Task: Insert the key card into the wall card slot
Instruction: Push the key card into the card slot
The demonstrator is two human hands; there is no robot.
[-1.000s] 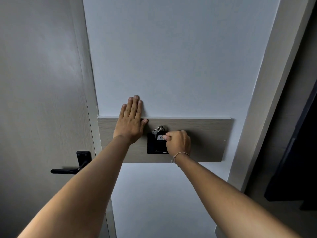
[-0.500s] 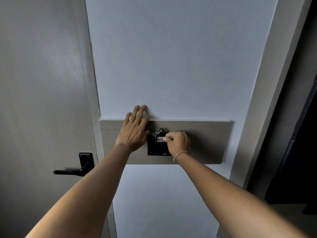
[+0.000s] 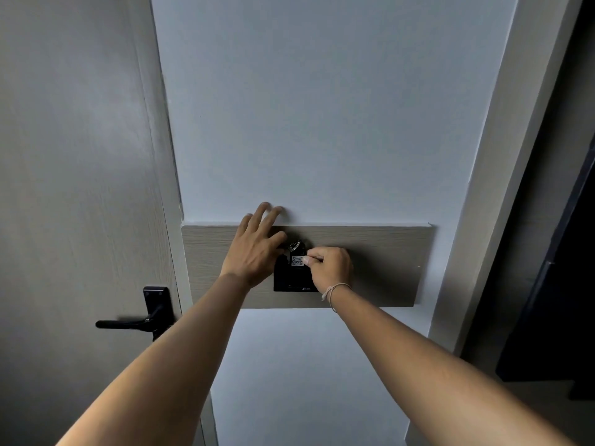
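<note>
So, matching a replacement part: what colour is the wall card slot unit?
Black wall card slot unit, seen in the head view.

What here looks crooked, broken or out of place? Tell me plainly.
Nothing stands out. The black card slot unit sits square on the wooden wall panel. The right hand pinches the tagged key card at the unit's top, and the left hand rests flat on the panel. No damage visible.
</note>
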